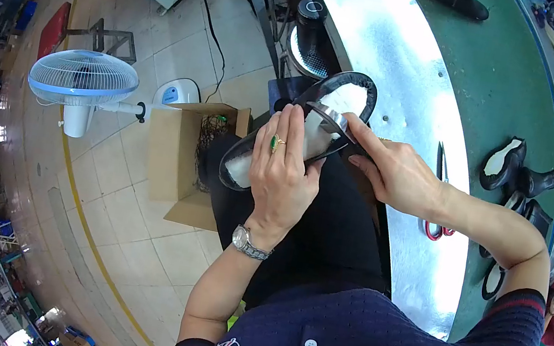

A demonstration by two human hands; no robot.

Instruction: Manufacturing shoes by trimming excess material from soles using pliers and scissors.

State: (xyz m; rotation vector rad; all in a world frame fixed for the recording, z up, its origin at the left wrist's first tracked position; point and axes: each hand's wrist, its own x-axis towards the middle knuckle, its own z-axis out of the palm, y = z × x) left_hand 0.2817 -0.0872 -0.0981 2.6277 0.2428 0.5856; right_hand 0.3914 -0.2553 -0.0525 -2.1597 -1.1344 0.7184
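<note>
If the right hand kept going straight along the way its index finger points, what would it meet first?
Most likely the black shoe: the right hand points up-left at its strap, beside the left hand. The fingertip seems to touch it already, though depth is unclear.

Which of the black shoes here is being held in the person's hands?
The black shoe over the person's lap, gripped by the left hand and right hand. The other shoes lie untouched on the green belt.

Both hands point(284, 174) point(394, 171) raised, fingers seemingly curled
</note>
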